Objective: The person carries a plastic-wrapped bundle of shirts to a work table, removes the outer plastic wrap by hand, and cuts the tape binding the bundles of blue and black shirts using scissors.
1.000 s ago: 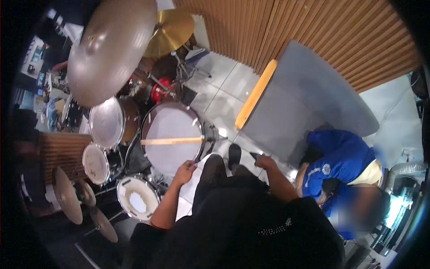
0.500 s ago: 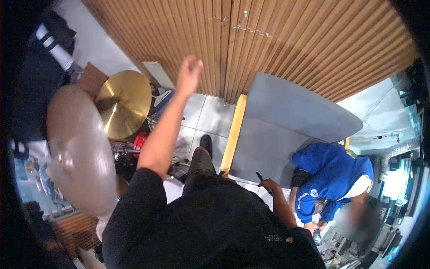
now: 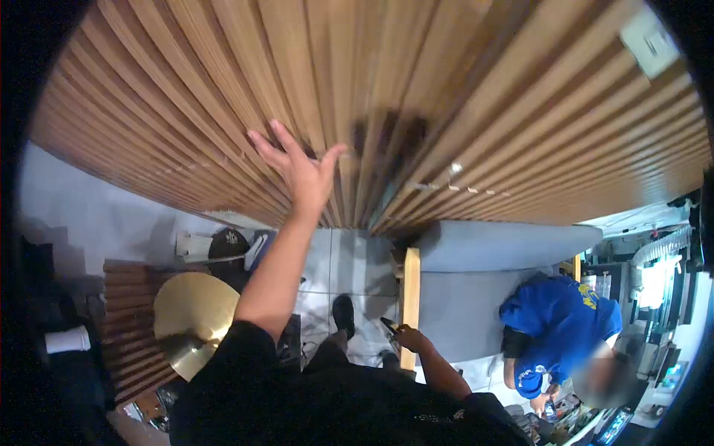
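My left hand [image 3: 306,175] is raised in front of the wooden slat panelling [image 3: 223,89], fingers spread. Its fingertips are at the slats, though I cannot tell whether they touch. My right hand [image 3: 410,339] is low, beside the yellow wooden end [image 3: 410,286] of the grey sofa [image 3: 457,305]. Its fingers are closed round a slim black object [image 3: 388,325], whose kind is not clear. White marks [image 3: 456,169] show on the slats right of my left hand.
A brass cymbal [image 3: 195,312] stands at the lower left. A person in a blue top [image 3: 558,316] sits on the sofa at the right, head bent, something in their hands. A pale switch plate [image 3: 649,43] is on the panelling at the upper right. White floor tiles [image 3: 316,260] lie below.
I have moved closer to the panelling, which fills more of the view. My left hand has opened, its fingers now spread. The nearer cymbal at the left has gone out of view.
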`<state>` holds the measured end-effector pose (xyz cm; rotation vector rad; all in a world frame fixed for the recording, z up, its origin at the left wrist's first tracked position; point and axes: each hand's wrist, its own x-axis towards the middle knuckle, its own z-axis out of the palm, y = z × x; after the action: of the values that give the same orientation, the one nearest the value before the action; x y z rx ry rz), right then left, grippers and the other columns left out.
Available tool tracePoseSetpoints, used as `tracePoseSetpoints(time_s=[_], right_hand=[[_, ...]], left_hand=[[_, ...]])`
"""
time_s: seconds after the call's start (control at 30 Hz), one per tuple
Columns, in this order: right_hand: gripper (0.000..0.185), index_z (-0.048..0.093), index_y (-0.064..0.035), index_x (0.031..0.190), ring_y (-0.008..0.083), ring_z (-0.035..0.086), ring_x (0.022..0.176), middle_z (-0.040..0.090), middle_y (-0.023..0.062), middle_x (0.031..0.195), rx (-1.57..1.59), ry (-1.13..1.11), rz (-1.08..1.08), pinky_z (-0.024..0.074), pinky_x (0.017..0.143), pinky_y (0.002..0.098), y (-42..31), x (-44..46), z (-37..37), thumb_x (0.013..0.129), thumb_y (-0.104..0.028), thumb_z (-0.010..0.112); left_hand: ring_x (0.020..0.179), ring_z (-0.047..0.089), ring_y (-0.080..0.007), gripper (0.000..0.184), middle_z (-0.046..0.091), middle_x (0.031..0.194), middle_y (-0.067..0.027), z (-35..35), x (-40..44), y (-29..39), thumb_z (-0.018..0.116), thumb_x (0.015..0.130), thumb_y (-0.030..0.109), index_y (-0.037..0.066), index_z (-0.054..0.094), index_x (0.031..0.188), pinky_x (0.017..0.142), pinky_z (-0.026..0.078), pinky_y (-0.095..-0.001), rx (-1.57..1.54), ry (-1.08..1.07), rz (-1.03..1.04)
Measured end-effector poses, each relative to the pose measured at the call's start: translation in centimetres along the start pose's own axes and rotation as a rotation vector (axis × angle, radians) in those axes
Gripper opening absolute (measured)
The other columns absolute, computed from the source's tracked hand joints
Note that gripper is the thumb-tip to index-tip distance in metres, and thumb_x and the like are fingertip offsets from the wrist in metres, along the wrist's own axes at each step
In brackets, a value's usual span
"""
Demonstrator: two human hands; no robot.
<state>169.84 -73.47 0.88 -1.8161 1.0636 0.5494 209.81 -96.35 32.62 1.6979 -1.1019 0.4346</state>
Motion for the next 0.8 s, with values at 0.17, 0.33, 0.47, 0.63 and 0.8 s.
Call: tracePoseSetpoints(time_s=[0.17, 0.33, 0.47, 0.63, 0.8], right_hand=[[0.071, 0.051, -0.0047, 0.124, 0.0396, 0.053, 0.111, 0.054, 0.0221, 0.123, 0.036, -0.111, 0.081, 0.043, 0.092, 0.0434, -15.2, 1.8, -12.1, 0.07, -0.049, 0.062], [0.054, 0.058, -0.0122, 0.118, 0.0362, 0.055, 0.107, 0.057, 0.0202, 0.119, 0.231, 0.02, 0.089, 0.0443, 0.09, 0.0404, -14.1, 9.3, -9.6, 0.069, -0.034, 0.066], [0.04, 0.062, -0.0224, 0.114, 0.0331, 0.058, 0.103, 0.062, 0.0153, 0.107, -0.467, -0.193, -0.562, 0.0464, 0.087, 0.0438, -8.8, 15.5, -7.3, 0.074, -0.019, 0.06], [0.07, 0.052, -0.0071, 0.125, 0.0344, 0.056, 0.106, 0.059, 0.0206, 0.115, 0.12, -0.005, 0.156, 0.0444, 0.092, 0.0403, -18.6, 9.3, -16.8, 0.068, -0.045, 0.068], [0.075, 0.05, -0.002, 0.126, 0.0293, 0.055, 0.106, 0.056, 0.0188, 0.119, 0.36, 0.077, 0.217, 0.0449, 0.089, 0.0368, -21.4, 12.3, -21.9, 0.069, -0.047, 0.07]], left_hand=[[0.132, -0.001, -0.0539, 0.12, -0.012, 0.142, -0.0363, -1.9, 1.3, 0.8, 0.08, 0.064, 0.044, 0.008, 0.0, 0.146, 0.104, 0.011, -0.0609, -0.051, -0.106, -0.086], [0.132, -0.004, -0.0504, 0.132, -0.012, 0.142, -0.035, -1.6, 2.9, 2.2, 0.087, 0.051, 0.042, 0.002, 0.003, 0.144, 0.105, 0.008, -0.0589, 0.014, -0.13, -0.199], [0.129, 0.001, -0.0561, 0.131, -0.013, 0.137, -0.0412, 0.6, 4.0, 1.9, 0.084, 0.053, 0.05, 0.0, 0.003, 0.143, 0.1, 0.013, -0.0647, 0.068, -0.101, -0.186], [0.131, 0.0, -0.0532, 0.132, -0.01, 0.139, -0.0401, 3.0, 6.9, 0.6, 0.081, 0.051, 0.058, 0.002, 0.006, 0.144, 0.103, 0.01, -0.062, 0.02, -0.043, -0.118], [0.132, 0.002, -0.0534, 0.123, -0.007, 0.14, -0.04, 5.5, 9.9, -1.2, 0.072, 0.061, 0.063, 0.003, 0.005, 0.144, 0.105, 0.009, -0.0599, -0.031, -0.15, -0.075]])
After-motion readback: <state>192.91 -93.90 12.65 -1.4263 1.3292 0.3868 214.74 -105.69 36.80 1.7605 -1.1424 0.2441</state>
